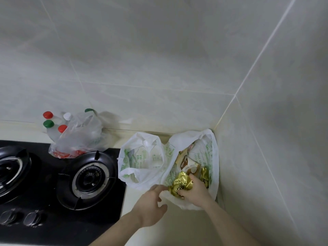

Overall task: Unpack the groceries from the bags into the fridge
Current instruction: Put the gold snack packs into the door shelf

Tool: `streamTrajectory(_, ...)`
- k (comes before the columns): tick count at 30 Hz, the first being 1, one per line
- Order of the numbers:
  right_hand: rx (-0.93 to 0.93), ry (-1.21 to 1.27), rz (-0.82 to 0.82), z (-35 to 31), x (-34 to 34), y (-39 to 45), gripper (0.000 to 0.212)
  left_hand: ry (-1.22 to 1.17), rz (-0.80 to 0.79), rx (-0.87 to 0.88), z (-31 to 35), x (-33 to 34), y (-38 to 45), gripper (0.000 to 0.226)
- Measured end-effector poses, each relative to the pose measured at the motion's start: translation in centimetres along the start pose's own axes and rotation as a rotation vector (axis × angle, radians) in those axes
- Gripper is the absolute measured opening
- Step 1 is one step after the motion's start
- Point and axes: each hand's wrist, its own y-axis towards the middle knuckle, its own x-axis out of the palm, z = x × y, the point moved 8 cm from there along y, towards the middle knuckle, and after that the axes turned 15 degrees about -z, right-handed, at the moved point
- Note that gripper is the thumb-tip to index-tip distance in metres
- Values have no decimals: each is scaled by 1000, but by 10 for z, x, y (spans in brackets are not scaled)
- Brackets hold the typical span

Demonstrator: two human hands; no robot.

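gold crinkly foil snack packet (181,185), likely light and crushable, sits clasped in the right hand (195,193); left hand (152,206) pinches the white plastic bag (213,174) rim.

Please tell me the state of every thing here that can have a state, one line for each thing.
right white bag: open, snack packets inside
gold packet: gripped, still within the bag mouth
right hand: inside the bag, gripping the gold packet
left hand: holding the bag's rim
left white bag: open, contents unclear
clear bag: upright, holds capped bottles
gas stove: no flame visible
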Motion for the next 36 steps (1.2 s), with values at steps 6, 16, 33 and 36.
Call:
streamTrajectory(6,-162,105,-132,-14,12,-10,55,-323,30,44,5,-6,29,52)
streamTrajectory(16,117,-63,-51,36,-28,-6,66,-561,148,-31,-34,3,4,22)
streamTrajectory(33,184,70,403,37,-67,-12,11,-669,233,2,-45,-1,-18,21)
streamTrajectory(36,257,48,447,39,-76,-7,23,-651,223,12,-41,-4,-17,22)
